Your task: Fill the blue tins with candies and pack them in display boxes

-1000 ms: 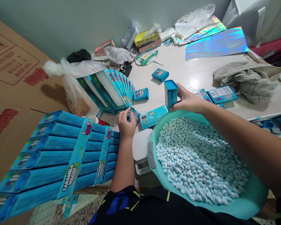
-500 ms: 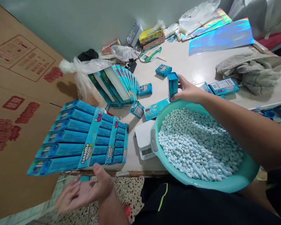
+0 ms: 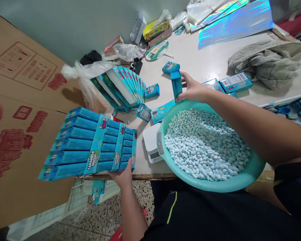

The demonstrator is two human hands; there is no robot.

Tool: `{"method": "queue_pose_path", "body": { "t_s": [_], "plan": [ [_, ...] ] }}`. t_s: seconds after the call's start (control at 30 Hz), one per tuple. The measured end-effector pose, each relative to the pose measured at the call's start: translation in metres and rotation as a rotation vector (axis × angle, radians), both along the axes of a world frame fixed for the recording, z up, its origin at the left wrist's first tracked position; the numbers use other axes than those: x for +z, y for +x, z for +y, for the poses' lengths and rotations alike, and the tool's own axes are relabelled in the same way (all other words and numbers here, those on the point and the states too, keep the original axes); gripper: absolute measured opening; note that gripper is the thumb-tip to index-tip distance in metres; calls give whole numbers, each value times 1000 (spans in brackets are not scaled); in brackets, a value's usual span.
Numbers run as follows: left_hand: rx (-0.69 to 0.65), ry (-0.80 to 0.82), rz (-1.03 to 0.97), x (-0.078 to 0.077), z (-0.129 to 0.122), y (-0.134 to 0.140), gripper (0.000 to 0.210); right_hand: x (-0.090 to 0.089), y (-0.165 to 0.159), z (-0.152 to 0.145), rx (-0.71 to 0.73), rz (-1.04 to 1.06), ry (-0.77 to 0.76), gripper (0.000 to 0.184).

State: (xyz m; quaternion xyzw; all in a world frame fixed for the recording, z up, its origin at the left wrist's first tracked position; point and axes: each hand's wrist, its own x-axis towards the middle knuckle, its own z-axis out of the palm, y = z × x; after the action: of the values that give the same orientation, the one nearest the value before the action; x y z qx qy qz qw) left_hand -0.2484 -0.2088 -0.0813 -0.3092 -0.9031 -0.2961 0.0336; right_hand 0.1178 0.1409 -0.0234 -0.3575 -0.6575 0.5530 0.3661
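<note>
My right hand [image 3: 192, 89] grips a small blue candy box [image 3: 176, 86], upright above the far left rim of a turquoise basin [image 3: 210, 186]. Pale blue candies [image 3: 208, 147] fill much of the basin. At the table's front edge, my left hand [image 3: 123, 175] holds the lower right corner of a stack of blue candy display boxes [image 3: 80, 144]. Its thumb lies against the front, while the other fingers are hidden underneath. Between stack and basin sits a white kitchen scale [image 3: 152, 137]. Several small blue boxes lie behind it, including one by the fanned cartons [image 3: 152, 90].
A large cardboard box [image 3: 22, 140] stands at the left, beside a plastic bag [image 3: 85, 83]. Fanned blue cartons [image 3: 120, 90] stand behind the stack. Grey cloth [image 3: 273, 67] and shiny holographic sheets [image 3: 235, 25] lie at the back right. Blue cups [image 3: 286, 110] show at the right edge.
My left hand has moved up and right from below the stack and taken hold of its corner. The small box is still in my right hand. The camera view has shifted slightly.
</note>
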Motion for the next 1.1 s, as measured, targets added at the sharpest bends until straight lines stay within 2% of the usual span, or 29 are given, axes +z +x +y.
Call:
{"method": "queue_pose_path", "body": {
  "t_s": [0.13, 0.33, 0.5, 0.67, 0.73, 0.83, 0.9, 0.93, 1.0, 1.1],
  "plan": [
    [4, 71, 21, 5, -13, -1, 95, -3, 0, 0, 11, 27, 26, 110],
    [119, 134, 83, -3, -27, -5, 97, -1, 1, -3, 32, 43, 38, 110],
    [219, 157, 94, -7, -21, -8, 100, -1, 1, -4, 18, 27, 34, 110],
    [218, 174, 6, -5, -13, -17, 97, -4, 1, -1, 28, 19, 24, 113],
    [224, 190, -13, -4, -15, -17, 102, -4, 1, -1, 35, 10, 25, 114],
    [302, 227, 78, -1, -24, -3, 112, -5, 0, 0, 16, 9, 35, 114],
    [338, 290, 248, 1, -30, 15, 99, -8, 0, 1, -20, 24, 27, 112],
    [297, 348, 356, 1, -31, 25, 83, -10, 0, 2, -43, 41, 16, 110],
    [82, 467, 527, 2, -25, 42, 50, -14, -1, 4, -80, 89, -12, 106],
    [-273, 490, 574, 8, 10, 56, 34, -19, -1, 7, -100, 142, -35, 103]
  ]
}}
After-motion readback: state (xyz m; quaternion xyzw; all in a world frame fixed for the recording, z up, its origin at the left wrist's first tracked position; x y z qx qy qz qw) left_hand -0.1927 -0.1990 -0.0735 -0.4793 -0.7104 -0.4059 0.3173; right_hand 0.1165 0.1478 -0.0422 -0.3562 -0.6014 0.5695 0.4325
